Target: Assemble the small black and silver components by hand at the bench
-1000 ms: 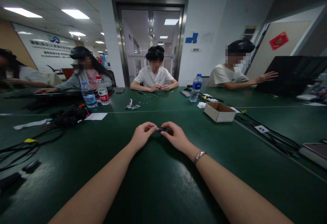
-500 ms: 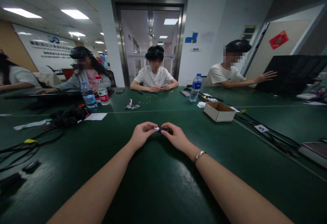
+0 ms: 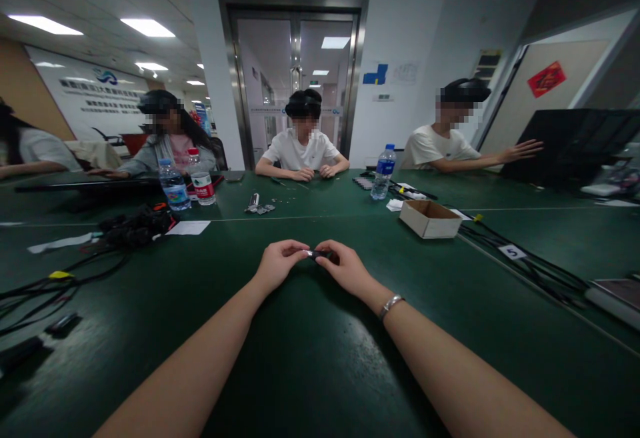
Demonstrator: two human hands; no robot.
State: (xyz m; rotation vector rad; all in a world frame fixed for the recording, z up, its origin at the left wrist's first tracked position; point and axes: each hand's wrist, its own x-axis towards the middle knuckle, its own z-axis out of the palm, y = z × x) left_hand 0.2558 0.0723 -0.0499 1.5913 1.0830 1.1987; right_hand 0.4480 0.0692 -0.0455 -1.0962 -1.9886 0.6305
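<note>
A small dark object with a shiny silver end (image 3: 312, 254) is held level between my two hands, just over the green table (image 3: 320, 345). It is too small to name its kind. My left hand (image 3: 279, 265) pinches its silver end between thumb and fingertips. Thumb and fingers of my right hand (image 3: 344, 263) are closed round the dark end and hide part of it. A silver band circles my right wrist.
Two water bottles (image 3: 175, 188) and black cable bundles (image 3: 135, 228) lie left. An open cardboard box (image 3: 431, 219), another bottle (image 3: 384, 175) and cables marked 5 (image 3: 513, 251) are right. Small metal parts (image 3: 260, 206) lie ahead; co-workers sit round the table.
My hands and the small object stay almost in place. Across the table at the left, a co-worker's hand has shifted slightly to the right.
</note>
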